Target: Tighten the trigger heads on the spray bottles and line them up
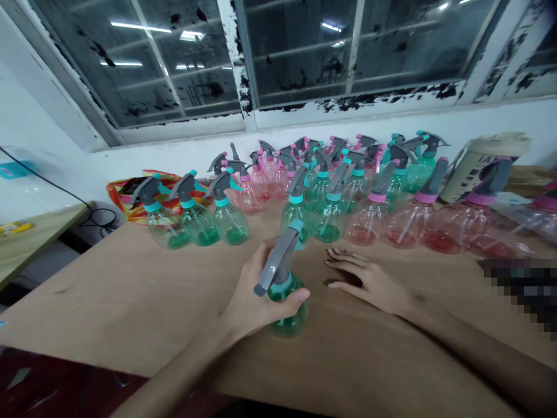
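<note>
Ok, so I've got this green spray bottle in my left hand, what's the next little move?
I'd probably move the green spray bottle left and forward, beside the three green bottles: its collar matches theirs, and bare table shows just right of them. Your left hand is already around it.
</note>
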### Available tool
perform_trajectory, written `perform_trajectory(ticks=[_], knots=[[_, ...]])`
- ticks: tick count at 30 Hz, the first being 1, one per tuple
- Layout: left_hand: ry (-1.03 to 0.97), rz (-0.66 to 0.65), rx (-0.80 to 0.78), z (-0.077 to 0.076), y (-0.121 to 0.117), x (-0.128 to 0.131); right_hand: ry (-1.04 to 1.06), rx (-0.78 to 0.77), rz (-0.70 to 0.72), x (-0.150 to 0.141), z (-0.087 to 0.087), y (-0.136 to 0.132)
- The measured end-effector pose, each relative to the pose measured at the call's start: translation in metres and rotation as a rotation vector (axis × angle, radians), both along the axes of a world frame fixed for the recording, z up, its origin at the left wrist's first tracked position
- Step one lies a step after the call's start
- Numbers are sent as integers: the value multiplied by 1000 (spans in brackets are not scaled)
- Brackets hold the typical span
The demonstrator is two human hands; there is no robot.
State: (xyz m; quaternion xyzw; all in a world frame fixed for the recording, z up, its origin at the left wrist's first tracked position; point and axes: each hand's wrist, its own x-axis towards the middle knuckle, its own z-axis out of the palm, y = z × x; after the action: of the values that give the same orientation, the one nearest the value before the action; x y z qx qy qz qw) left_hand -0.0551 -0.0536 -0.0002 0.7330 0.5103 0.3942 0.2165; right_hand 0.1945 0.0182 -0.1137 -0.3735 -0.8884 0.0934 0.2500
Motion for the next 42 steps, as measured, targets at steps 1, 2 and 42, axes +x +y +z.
perform_trajectory(ticks=[1,2,42], knots=[[6,-7,0,-3,-2,-3,-4,-1,-3,0,0,0],[12,-15,1,-6,-4,-5,-5,-1,-5,0,0,0],[418,276,195,-11,111,-67,207,-48,-425,-90,97,44]])
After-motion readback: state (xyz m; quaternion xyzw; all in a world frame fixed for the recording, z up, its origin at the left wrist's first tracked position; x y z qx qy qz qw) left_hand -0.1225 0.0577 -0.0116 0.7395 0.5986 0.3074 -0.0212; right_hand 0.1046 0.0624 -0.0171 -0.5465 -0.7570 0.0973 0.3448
